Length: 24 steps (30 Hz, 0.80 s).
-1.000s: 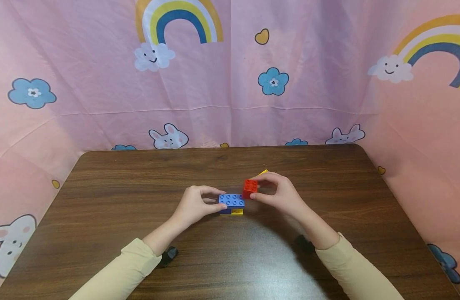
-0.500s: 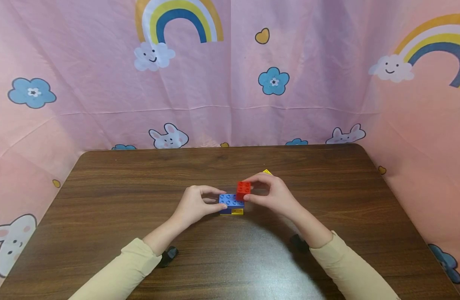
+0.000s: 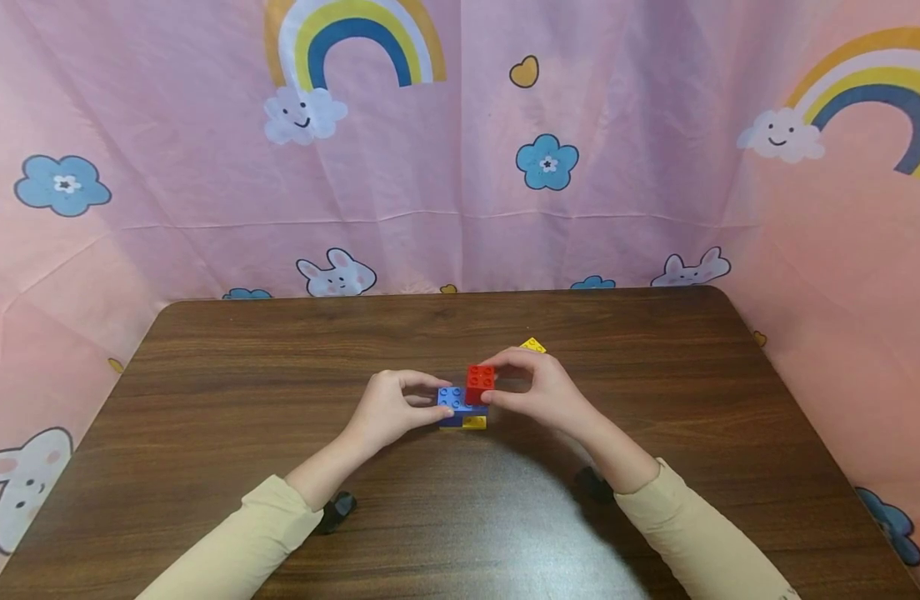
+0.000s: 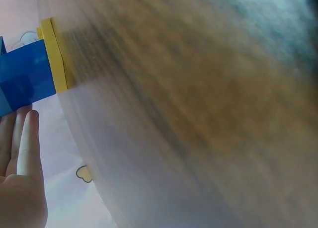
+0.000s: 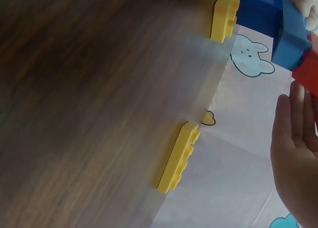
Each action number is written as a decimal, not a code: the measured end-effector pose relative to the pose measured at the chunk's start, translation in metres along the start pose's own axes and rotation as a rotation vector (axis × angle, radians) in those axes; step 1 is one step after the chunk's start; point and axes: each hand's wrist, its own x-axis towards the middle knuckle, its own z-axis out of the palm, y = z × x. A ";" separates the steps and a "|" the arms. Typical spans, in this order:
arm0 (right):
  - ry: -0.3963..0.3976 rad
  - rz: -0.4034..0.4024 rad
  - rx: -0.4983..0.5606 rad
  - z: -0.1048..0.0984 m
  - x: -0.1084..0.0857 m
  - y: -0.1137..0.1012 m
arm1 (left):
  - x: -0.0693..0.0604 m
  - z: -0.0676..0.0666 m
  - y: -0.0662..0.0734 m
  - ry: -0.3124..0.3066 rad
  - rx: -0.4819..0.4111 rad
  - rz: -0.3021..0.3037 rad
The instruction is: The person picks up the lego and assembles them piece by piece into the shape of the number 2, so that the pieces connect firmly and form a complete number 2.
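Observation:
In the head view a small stack of toy building bricks stands mid-table. A yellow plate point(image 3: 475, 422) forms its base, with a dark blue brick point(image 4: 30, 71) on the left part. Across the top lies a light blue brick point(image 3: 448, 399). My left hand point(image 3: 388, 412) grips the stack's left end, thumb at the front and fingers behind. Between thumb and fingers, my right hand point(image 3: 546, 392) pinches a red brick point(image 3: 480, 383) over the light blue brick's right end. In the right wrist view the red brick meets the light blue one; whether the studs are engaged, I cannot tell.
Behind my right hand a loose yellow brick point(image 3: 534, 345) lies on the brown wooden table point(image 3: 280, 350). A pink patterned curtain point(image 3: 460, 167) hangs around the table's back and sides. Dark objects point(image 3: 338, 512) sit beneath both wrists.
My right hand has moved left with the red brick, from beside the light blue brick to over its right end. More of the loose yellow brick shows. My left hand keeps its hold.

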 end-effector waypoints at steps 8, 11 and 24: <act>-0.017 -0.034 -0.051 -0.001 0.001 -0.002 | 0.000 -0.001 0.000 -0.003 0.006 -0.007; -0.026 -0.056 -0.080 -0.002 0.001 -0.003 | 0.000 -0.001 0.001 -0.004 0.006 -0.010; -0.030 -0.146 -0.309 -0.002 0.002 -0.006 | 0.000 -0.001 0.002 0.000 0.009 -0.010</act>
